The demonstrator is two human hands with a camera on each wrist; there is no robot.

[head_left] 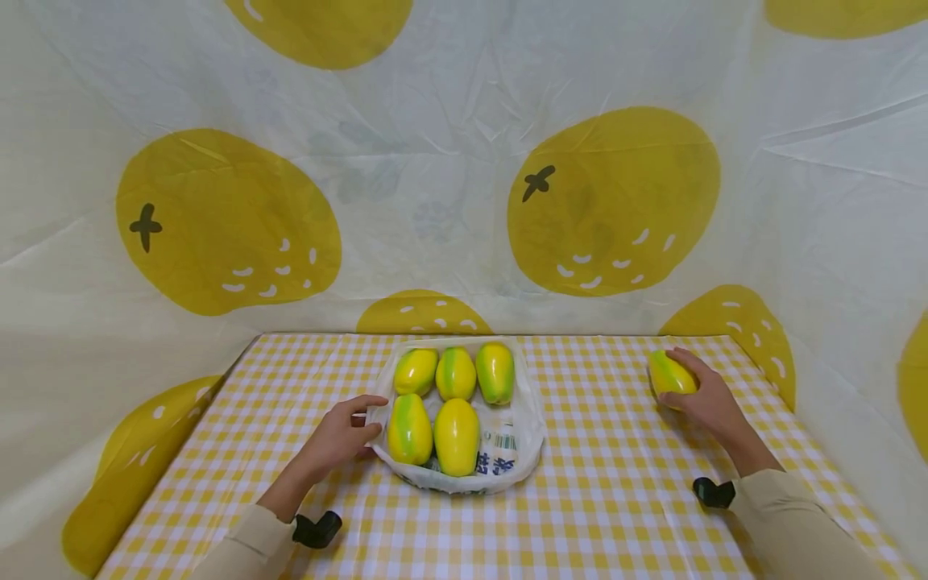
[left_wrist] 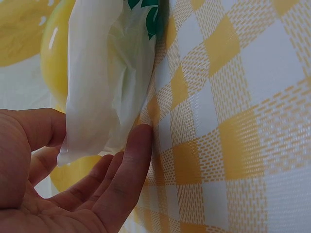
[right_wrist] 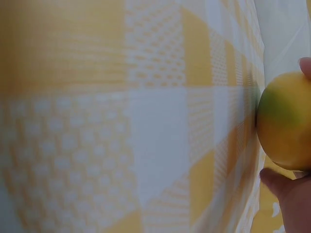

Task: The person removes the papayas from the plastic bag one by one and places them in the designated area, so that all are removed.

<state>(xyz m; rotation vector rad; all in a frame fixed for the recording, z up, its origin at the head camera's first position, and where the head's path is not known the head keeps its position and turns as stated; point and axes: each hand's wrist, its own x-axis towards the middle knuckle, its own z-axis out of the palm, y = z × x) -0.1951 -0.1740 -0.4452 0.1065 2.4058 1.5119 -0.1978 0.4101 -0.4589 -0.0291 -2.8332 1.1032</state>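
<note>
A white plastic bag (head_left: 532,451) with its rim rolled down stands at the middle of the table. Several glossy yellow-green papayas (head_left: 457,439) lie inside it in two rows. At the bag's left side, my left hand (head_left: 346,427) holds the rim; in the left wrist view the bag's wall (left_wrist: 92,97) passes between thumb and fingers. Far to the right, my right hand (head_left: 706,395) grips another papaya (head_left: 669,372) from its right side, low over the tablecloth. In the right wrist view that papaya (right_wrist: 284,121) shows at the right edge, fingers partly out of frame.
A yellow-and-white checked cloth (head_left: 594,483) covers the table. White fabric printed with big yellow fruit (head_left: 616,201) hangs behind it and at both sides. Dark wrist cameras (head_left: 316,529) sit by each cuff. Printed lettering and a barcode (head_left: 505,441) show on the bag's bottom.
</note>
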